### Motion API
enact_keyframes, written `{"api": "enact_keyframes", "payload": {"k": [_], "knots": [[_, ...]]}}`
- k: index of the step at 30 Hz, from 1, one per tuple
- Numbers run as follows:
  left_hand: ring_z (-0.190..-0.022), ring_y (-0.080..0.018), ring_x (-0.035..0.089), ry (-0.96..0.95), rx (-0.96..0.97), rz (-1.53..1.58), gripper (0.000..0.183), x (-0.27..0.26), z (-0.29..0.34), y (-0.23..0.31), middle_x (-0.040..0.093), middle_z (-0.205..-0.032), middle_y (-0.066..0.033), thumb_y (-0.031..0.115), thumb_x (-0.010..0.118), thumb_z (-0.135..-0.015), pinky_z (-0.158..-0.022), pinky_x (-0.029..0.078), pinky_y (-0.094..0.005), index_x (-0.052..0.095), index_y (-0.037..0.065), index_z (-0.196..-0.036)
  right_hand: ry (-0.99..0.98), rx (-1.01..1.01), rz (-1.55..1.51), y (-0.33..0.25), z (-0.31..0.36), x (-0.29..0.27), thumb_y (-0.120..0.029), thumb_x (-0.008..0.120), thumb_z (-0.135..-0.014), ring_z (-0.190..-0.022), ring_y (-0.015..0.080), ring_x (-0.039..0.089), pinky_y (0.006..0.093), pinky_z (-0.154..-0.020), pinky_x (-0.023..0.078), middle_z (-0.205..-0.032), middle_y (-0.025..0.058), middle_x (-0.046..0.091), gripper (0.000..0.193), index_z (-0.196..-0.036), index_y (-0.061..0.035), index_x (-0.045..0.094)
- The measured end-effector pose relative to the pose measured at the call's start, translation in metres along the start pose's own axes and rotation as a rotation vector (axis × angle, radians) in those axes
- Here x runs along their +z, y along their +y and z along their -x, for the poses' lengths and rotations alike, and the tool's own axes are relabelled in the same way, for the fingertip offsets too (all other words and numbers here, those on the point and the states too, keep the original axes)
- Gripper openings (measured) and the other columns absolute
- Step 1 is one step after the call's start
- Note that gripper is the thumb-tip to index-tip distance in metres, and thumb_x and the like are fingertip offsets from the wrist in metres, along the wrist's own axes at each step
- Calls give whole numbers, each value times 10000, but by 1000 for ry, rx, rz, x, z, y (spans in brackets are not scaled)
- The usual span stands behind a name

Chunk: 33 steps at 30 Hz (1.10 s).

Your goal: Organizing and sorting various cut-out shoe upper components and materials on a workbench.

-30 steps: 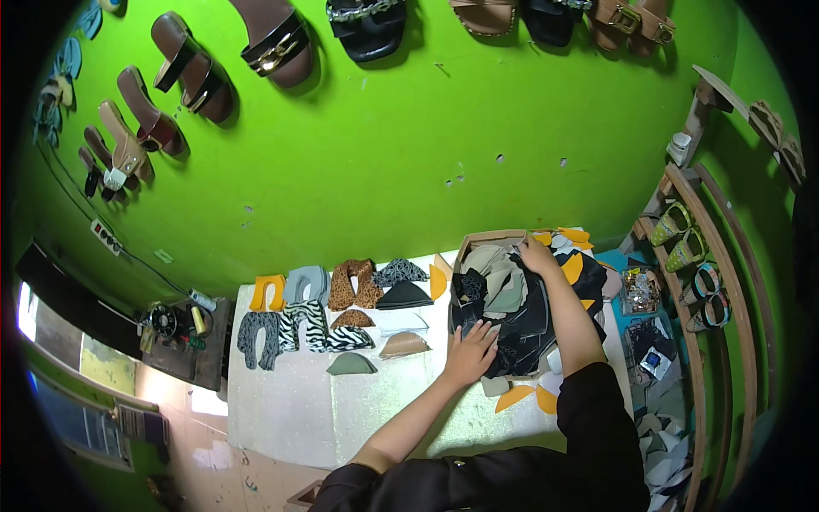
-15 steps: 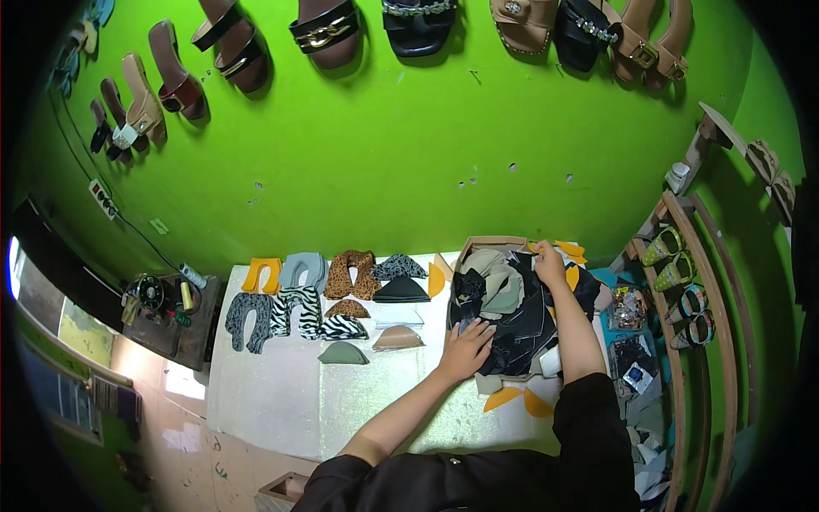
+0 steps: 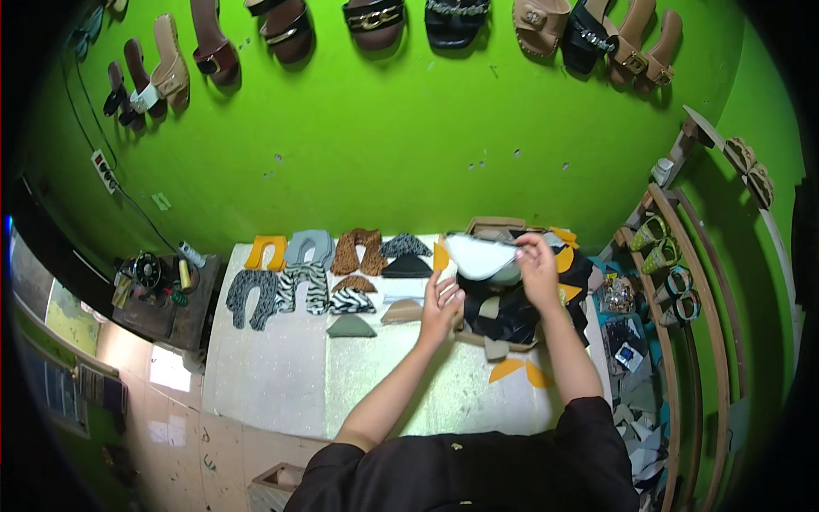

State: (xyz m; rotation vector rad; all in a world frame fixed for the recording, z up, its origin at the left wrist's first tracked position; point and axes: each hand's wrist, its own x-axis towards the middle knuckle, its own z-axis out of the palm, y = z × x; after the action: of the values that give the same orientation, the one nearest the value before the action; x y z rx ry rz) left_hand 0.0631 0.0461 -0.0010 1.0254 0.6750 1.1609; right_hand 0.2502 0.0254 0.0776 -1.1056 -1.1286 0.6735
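Observation:
A white half-round cut piece, likely of fabric or synthetic leather, is pinched at its right corner by my right hand. It hangs over a cardboard box heaped with black scraps and a few grey-green ones. My left hand is beside the box's left edge, just below the white piece, fingers apart and holding nothing. To its left lie small piles of half-round pieces: tan, olive green, zebra-striped and black.
U-shaped pieces in yellow, grey, leopard and zebra prints lie at the table's far left. Yellow offcuts rest in front of the box. A wooden rack with sandals stands right, a sewing machine left.
My right hand has lifted the white half-round piece above the box. My left hand has come off the black scraps and moved left, up to the box's edge. The view has shifted slightly.

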Motion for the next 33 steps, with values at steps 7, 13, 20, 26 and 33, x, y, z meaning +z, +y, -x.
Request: {"api": "enact_keyframes", "payload": {"k": [7, 13, 20, 26, 33], "knots": [[-1111, -200, 512, -98, -146, 131, 417, -74, 32, 38, 528, -1210, -117, 54, 492, -883, -982, 382, -331, 411, 24, -1291, -22, 201, 117, 38, 116, 82, 26, 595, -739, -1015, 152, 522, 268, -857, 426, -1117, 98, 522, 475, -1191, -42, 469], [-1197, -227, 458, 25, -383, 293, 306, -99, 90, 47, 500, -1262, -118, 91, 444, -909, -1020, 359, -366, 424, 31, -1209, -378, -114, 848, 12, 171, 138, -195, 701, -696, -1205, 328, 407, 515, -1043, 205, -1286, 166, 411, 620, -1264, -145, 457], [-1231, -199, 413, -50, -420, 57, 542, -149, 116, 58, 419, -1356, -101, 413, 431, -938, -993, 311, -331, 328, 90, -1360, -103, 527, -141, 53, 195, 156, -96, 525, -872, -934, 191, 582, 302, -820, 455, -995, 102, 603, 319, -1172, 9, 500], [-954, -126, 535, -171, -257, -299, 572, -183, 112, 52, 463, -1249, -96, 169, 590, -871, -840, 415, -262, 317, 87, -1367, -243, 483, -20, 60, 204, 149, -53, 497, -806, -857, 167, 563, 301, -788, 445, -914, 73, 585, 270, -1072, -14, 518], [-906, -249, 573, -386, 77, -885, 359, -204, 128, 17, 579, -1032, -146, 194, 586, -861, -814, 445, -327, 540, 32, -1178, -298, 169, 843, 71, 229, 158, -93, 459, -861, -1053, 276, 528, 561, -1018, 202, -1025, 91, 601, 226, -1070, -103, 547]]}}
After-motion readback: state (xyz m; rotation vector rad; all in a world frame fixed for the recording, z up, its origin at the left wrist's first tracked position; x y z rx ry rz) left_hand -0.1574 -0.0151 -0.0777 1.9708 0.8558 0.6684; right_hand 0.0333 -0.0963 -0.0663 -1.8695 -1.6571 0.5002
